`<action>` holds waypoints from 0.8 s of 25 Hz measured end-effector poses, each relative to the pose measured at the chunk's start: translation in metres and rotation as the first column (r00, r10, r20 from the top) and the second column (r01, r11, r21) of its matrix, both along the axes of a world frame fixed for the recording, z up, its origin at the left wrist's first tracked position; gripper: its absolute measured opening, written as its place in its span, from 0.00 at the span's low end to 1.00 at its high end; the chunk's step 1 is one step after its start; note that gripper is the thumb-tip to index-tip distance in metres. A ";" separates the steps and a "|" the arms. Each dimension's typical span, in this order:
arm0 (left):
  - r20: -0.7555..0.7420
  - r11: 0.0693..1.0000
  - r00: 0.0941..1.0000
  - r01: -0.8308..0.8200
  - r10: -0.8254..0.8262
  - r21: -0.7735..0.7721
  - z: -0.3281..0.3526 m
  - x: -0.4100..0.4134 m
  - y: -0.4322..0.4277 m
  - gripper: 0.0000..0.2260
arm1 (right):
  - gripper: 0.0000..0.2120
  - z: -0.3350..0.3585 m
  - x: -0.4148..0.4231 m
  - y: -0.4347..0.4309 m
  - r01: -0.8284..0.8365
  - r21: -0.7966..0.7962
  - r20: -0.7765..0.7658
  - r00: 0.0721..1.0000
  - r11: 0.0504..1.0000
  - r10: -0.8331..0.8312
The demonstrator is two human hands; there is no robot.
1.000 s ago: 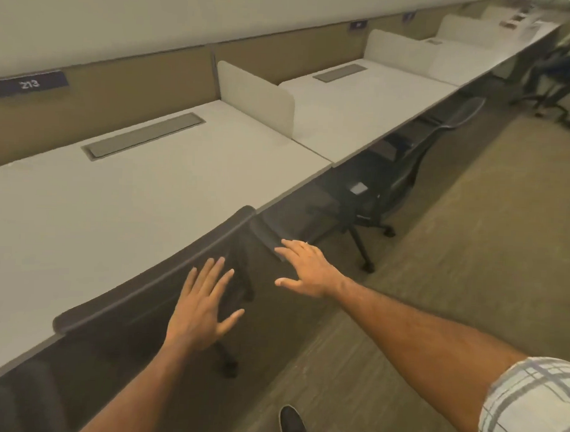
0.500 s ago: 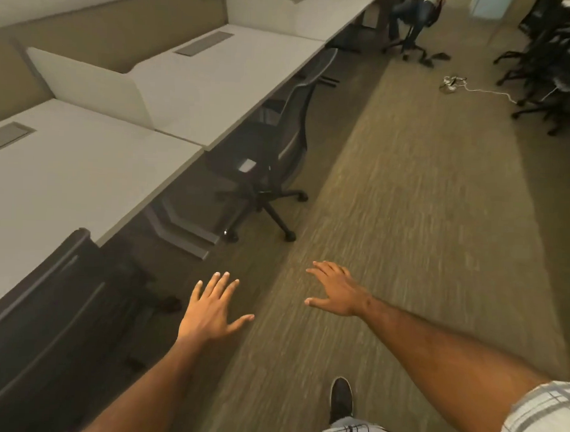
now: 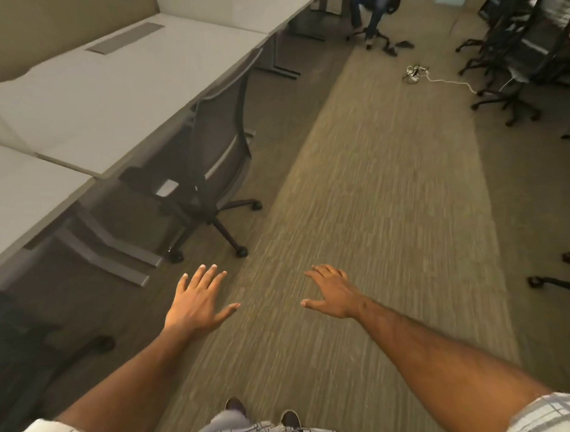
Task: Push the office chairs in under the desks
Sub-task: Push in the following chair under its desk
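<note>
A dark mesh-backed office chair [image 3: 214,155] stands ahead on the left, its seat partly under a white desk [image 3: 120,80] and its wheeled base out on the carpet. Another dark chair [image 3: 11,342] sits at the lower left edge, beside the nearer desk [image 3: 19,200]. My left hand [image 3: 196,301] and my right hand [image 3: 334,292] hover over the carpet with fingers spread, holding nothing. Both are well short of the mesh chair and touch no chair.
A row of white desks with dividers runs along the left wall. A seated person [image 3: 373,12] is at the far end. A cluster of black chairs [image 3: 522,52] stands at the upper right. A white cable and power strip [image 3: 418,73] lie on the carpet aisle.
The view has swung right and forward along the aisle. The near chair has slipped to the lower left edge, both hands have come off it, and the mesh chair is closer.
</note>
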State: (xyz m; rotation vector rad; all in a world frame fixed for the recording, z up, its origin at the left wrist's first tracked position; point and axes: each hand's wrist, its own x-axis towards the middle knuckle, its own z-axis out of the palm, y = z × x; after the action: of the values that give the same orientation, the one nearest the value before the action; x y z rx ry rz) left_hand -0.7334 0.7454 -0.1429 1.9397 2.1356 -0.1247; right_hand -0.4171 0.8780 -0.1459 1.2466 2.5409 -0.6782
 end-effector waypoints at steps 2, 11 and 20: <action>0.000 1.000 1.000 0.007 -0.007 0.019 0.006 0.004 0.035 0.55 | 0.40 0.000 0.001 0.032 -0.003 0.005 -0.007 1.000 1.000 0.003; 0.019 0.998 0.999 -0.041 0.041 0.042 0.005 -0.016 0.231 0.44 | 0.40 0.008 -0.050 0.232 -0.047 0.040 0.006 0.999 0.998 0.047; -0.110 0.920 0.990 -0.034 0.083 0.390 0.091 -0.083 0.413 0.39 | 0.38 0.089 -0.179 0.450 -0.134 0.245 -0.168 0.970 0.960 0.178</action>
State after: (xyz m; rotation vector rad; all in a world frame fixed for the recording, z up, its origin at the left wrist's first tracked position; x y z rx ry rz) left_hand -0.8162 1.1580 -0.0519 2.1195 2.4499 0.2122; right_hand -0.5956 1.3275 -0.0568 1.0754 2.9094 -0.4968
